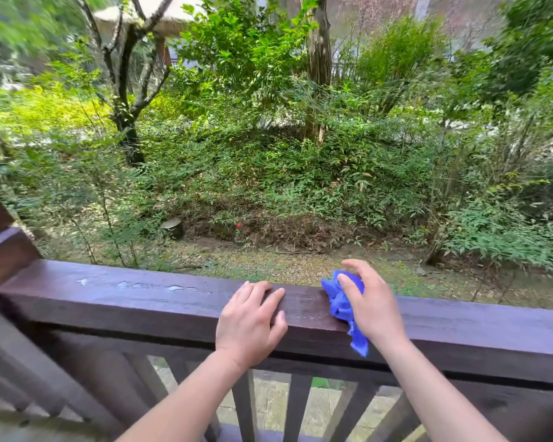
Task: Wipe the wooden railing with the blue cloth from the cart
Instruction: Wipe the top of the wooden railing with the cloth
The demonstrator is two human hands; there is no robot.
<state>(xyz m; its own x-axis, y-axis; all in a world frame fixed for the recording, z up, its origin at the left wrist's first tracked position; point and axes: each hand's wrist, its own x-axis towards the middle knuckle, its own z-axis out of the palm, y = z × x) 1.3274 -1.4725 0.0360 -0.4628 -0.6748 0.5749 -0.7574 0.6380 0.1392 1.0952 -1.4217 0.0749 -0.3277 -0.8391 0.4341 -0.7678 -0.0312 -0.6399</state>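
Green shrubs lie beyond the dark wooden railing; the left hand rests flat on it, and the right hand grips a crumpled blue cloth.

Two bare forearms are showing from the near edge of the scene, uncovered along their whole visible length. The left hand and the right hand are likewise showing bare; any sleeve is sitting out of view.
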